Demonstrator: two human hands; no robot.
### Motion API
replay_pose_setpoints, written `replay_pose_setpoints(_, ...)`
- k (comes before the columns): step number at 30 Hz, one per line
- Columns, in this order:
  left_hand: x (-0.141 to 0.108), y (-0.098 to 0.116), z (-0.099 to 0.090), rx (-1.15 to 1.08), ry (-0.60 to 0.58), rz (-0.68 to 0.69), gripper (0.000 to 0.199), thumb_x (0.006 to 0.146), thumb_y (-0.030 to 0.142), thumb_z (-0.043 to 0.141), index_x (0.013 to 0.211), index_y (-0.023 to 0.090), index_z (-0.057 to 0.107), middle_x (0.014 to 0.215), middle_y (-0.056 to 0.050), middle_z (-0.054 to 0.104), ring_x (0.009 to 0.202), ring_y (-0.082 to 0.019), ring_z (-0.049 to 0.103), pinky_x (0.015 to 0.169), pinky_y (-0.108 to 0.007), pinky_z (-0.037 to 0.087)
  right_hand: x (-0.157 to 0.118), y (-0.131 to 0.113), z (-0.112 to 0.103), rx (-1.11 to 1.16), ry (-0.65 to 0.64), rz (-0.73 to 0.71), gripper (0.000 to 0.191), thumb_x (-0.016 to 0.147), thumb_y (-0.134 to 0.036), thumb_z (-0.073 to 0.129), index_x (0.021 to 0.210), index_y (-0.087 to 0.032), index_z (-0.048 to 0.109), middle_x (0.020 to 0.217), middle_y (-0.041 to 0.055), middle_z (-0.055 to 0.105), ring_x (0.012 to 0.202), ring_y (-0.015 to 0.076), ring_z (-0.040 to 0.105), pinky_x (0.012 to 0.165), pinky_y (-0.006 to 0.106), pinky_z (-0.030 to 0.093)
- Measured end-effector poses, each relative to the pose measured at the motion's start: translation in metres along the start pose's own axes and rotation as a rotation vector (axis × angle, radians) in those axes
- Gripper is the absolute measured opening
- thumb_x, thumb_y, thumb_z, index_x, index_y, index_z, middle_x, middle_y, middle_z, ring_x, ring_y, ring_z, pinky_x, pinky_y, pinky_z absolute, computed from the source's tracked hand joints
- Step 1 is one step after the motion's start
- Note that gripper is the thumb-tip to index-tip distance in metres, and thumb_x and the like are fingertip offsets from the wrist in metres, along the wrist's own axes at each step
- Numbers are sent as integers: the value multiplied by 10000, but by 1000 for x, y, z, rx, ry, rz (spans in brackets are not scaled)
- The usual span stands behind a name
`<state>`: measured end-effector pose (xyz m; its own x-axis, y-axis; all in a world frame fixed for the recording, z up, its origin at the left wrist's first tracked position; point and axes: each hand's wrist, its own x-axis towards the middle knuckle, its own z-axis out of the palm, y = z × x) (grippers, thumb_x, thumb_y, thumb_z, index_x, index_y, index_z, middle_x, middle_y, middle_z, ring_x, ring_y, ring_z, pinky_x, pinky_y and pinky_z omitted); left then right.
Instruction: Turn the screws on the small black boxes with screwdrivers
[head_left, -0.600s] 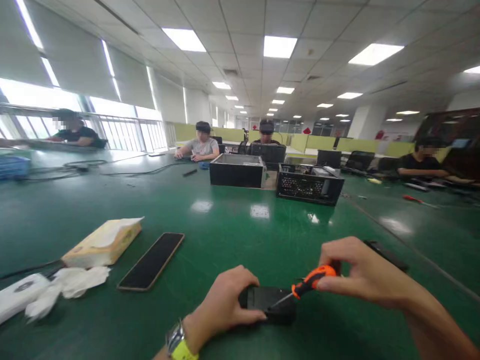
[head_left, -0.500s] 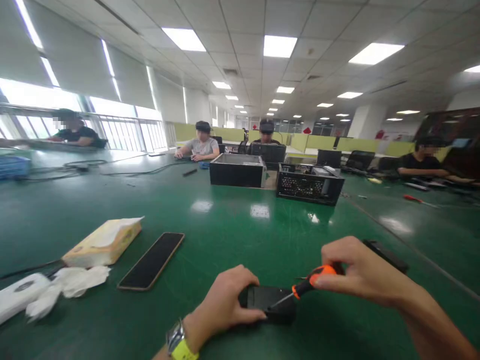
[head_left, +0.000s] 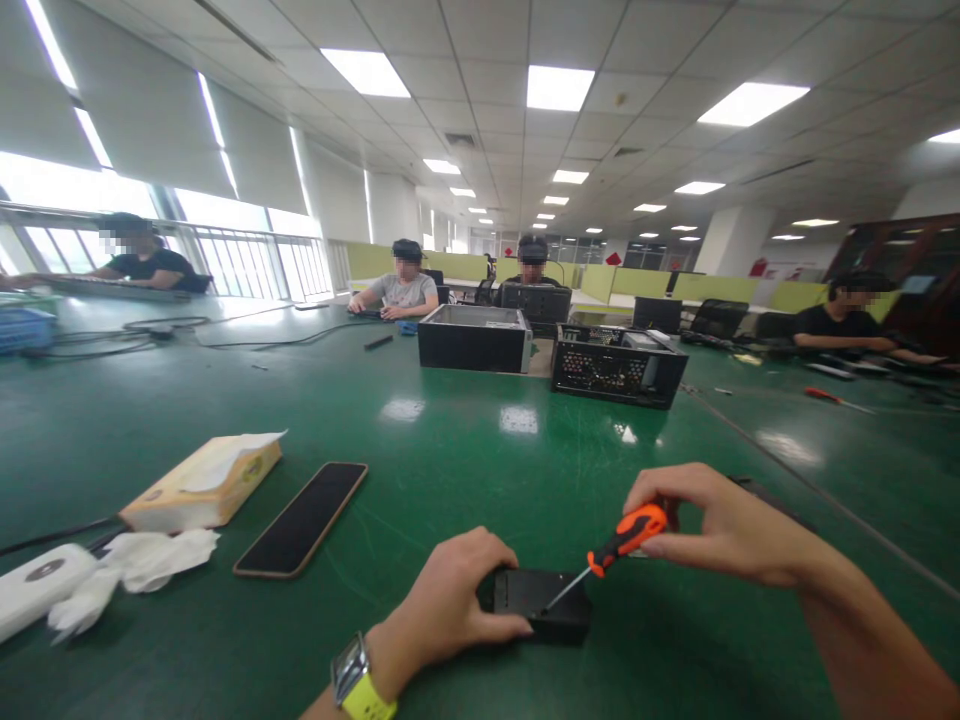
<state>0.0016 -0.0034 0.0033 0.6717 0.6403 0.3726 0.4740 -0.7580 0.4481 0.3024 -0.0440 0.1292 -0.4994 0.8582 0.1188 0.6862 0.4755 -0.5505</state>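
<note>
Orange-and-black metal-shafted screwdriver (head_left: 618, 543), pinched by right hand (head_left: 709, 522): slant may cause slipping off black oblong box (head_left: 561, 619) clasped by left hand (head_left: 456, 590)

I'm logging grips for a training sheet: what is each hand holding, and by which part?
The right hand holds the orange-and-black screwdriver by its handle; the left hand holds the black box by its left end.

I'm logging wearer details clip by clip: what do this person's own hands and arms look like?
Both hands are ungloved. The left hand has a watch at its wrist, with a silvery case and a bright yellow-green strap. The right hand and its forearm are bare, with no sleeve in view.
</note>
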Motion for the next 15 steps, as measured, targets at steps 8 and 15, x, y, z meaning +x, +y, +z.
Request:
replay_pose_setpoints(8,1,1,-1,-20,-17,-29,423,684,452,844,947,180,655,881,-45,670,814,-230,622,709,-293,467,13,126,36,130,231,256,233,786,-359,656,917,-166,656,818,18,668,707,183,605,646,294,480)
replay_pose_setpoints(15,0,1,0,-54,-25,-43,403,707,431,828,967,182,648,904,-47,661,821,-229,613,719,-301,469,-7,159,81,49,299,278,282,809,-401,631,984,-184,667,971,67,697,911,261,637,854,391,477)
